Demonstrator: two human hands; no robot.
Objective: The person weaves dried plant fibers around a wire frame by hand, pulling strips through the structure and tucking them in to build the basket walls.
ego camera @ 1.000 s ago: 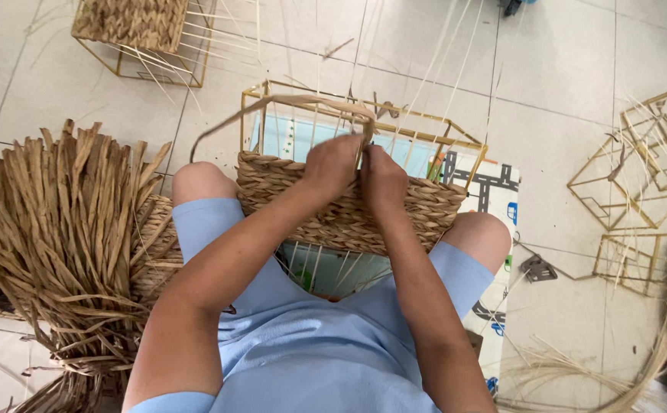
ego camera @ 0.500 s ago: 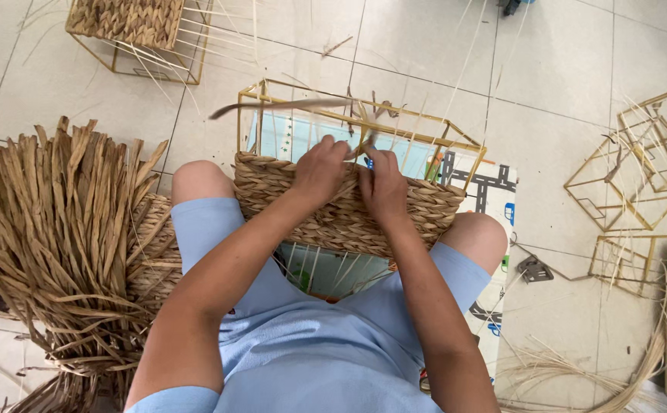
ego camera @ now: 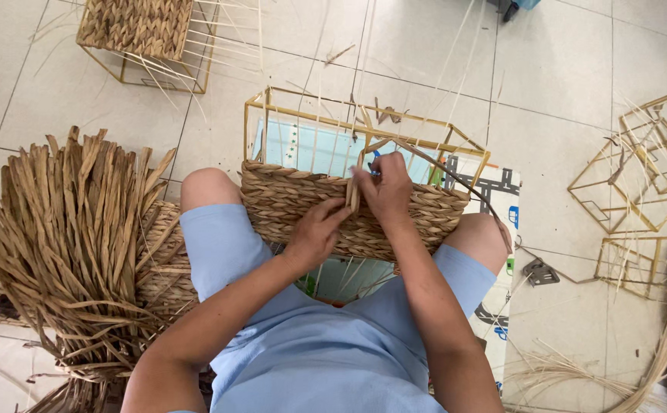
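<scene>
The basket [ego camera: 303, 203], half woven on a yellow wire frame, lies across the person's knees, its woven band nearest the body and bare frame bars and thin upright reeds on the far side. The right hand [ego camera: 385, 191] sits at the top edge of the woven band, fingers closed on a flat strand [ego camera: 355, 187] that stands up against the weave. The left hand [ego camera: 314, 233] presses on the front of the woven band just below and beside the right, fingers curled against the weave; whether it pinches anything cannot be told. A long dark strand [ego camera: 456, 182] runs from the right hand out past the basket's right end.

Under the basket a patterned mat [ego camera: 494, 191] covers the tiled floor [ego camera: 563, 76]. Left of the basket, beside the person's knee, stands a big bundle of dried straw [ego camera: 73, 245]. Beyond the basket to the left sits a second part-woven basket [ego camera: 138, 30]. Well right of the basket lie empty wire frames [ego camera: 647, 168], with loose reeds [ego camera: 570, 371] near them.
</scene>
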